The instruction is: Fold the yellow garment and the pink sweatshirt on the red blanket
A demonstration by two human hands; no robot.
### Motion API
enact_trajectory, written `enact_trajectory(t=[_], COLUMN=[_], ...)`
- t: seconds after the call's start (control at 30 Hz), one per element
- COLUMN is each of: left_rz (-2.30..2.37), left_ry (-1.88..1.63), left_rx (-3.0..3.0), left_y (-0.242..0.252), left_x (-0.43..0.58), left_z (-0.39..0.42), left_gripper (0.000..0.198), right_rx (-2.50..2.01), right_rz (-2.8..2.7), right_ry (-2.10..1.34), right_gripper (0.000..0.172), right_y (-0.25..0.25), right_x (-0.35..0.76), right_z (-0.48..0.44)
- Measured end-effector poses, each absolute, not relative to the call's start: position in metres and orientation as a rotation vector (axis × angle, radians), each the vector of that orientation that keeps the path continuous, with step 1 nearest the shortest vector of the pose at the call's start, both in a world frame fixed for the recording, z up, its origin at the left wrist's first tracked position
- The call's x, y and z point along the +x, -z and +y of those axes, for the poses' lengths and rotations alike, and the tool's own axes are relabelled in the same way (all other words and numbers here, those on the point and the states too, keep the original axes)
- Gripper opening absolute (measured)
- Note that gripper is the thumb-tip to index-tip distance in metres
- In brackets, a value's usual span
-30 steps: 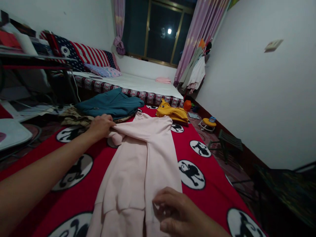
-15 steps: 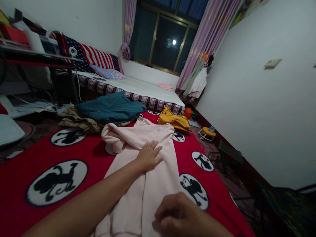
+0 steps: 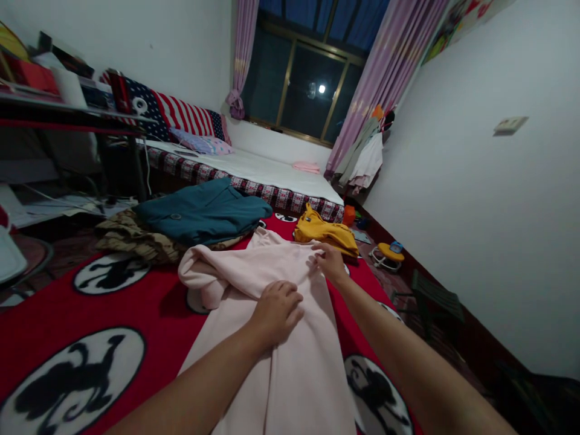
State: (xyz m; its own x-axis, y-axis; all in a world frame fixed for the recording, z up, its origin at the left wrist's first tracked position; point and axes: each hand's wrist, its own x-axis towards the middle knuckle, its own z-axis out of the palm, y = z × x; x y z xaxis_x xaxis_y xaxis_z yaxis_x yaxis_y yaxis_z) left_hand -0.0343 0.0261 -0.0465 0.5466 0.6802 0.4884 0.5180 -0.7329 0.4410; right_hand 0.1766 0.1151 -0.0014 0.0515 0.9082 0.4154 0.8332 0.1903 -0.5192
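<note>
Your left hand lay knuckles-curled, pressing down the middle of the pale pink fleece sweatshirt spread along the red blanket with black monkey roundels. Farther on, your right hand seemed to pinch the sweatshirt's far right edge, beside a crumpled yellow garment. A folded teal garment sat at the blanket's far left corner.

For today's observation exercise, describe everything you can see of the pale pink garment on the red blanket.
The pale pink garment looks like soft, fleecy fabric. It lies spread lengthwise on the red blanket, with one sleeve folded across near its far end. The left hand presses on its middle; the right hand pinches its far right edge. A yellow garment lies just beyond it.
</note>
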Motion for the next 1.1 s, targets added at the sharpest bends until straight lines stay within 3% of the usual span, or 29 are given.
enact_trajectory(t=[0.23,0.33,0.47,0.57,0.63,0.8,0.97,1.1], left_rz=[0.935,0.928,1.057,1.206,1.242,1.209,1.144,1.147], left_ry=[-1.007,-1.101,-1.305,-1.215,-1.095,-0.984,-1.029,-1.006], left_rx=[2.511,2.408,2.239,2.289,2.371,2.46,2.457,2.456], left_y=[0.05,0.049,0.045,0.043,0.045,0.051,0.053,0.054], left_x=[-0.038,-0.039,-0.04,-0.039,-0.038,-0.035,-0.037,-0.037], left_z=[0.029,0.031,0.036,0.041,0.045,0.049,0.05,0.05], left_gripper=[0.022,0.034,0.062,0.07,0.066,0.03,0.027,0.031], right_rx=[-1.632,-1.645,-1.569,-1.489,-1.414,-1.409,-1.653,-1.846], right_rz=[-2.03,-2.057,-2.006,-2.103,-2.178,-2.127,-2.165,-2.352], right_ry=[-0.043,-0.007,0.176,0.196,0.137,0.113,0.347,0.368], right_gripper=[0.046,0.046,0.031,0.021,0.021,0.027,0.044,0.033], right_y=[0.003,0.002,0.015,0.032,0.039,0.021,-0.013,-0.03], right_x=[0.138,0.138,0.141,0.145,0.149,0.162,0.178,0.197], right_z=[0.15,0.136,0.088,0.051,0.035,0.041,0.077,0.103])
